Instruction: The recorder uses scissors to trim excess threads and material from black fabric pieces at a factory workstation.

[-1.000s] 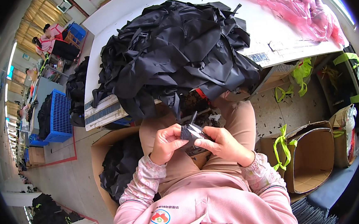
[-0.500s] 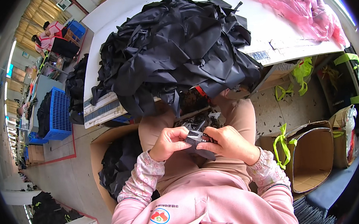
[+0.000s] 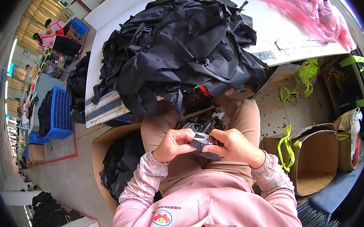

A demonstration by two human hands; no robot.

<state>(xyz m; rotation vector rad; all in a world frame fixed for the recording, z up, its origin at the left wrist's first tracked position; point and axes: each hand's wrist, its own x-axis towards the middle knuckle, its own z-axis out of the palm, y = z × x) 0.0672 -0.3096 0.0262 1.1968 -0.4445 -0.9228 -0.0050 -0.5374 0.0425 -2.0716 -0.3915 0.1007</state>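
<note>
Over my lap, my left hand [image 3: 174, 145] is closed, thumb and forefinger pinching the left edge of a small black fabric piece [image 3: 199, 142] with a paler grey strip along it. My right hand [image 3: 235, 145] is closed on the same piece from the right, its thumb pressed on the front. Between its fingers shows something small and black with light marks, mostly hidden; I cannot make out what it is. A dark pointed tip sticks up behind the piece. A large heap of black fabric pieces [image 3: 177, 50] lies on the white table [image 3: 271, 27] ahead of me.
Beside my left leg stands a cardboard box [image 3: 104, 178] with black fabric. An open carton [image 3: 318, 159] with a yellow-green tie [image 3: 286, 150] is at right. Pink plastic sheeting [image 3: 305, 12] lies on the table. Far left are a blue crate [image 3: 59, 113] and people in pink [image 3: 54, 36].
The fabric piece has turned slightly in my fingers, and both hands have shifted only a little. The heap on the table looks the same.
</note>
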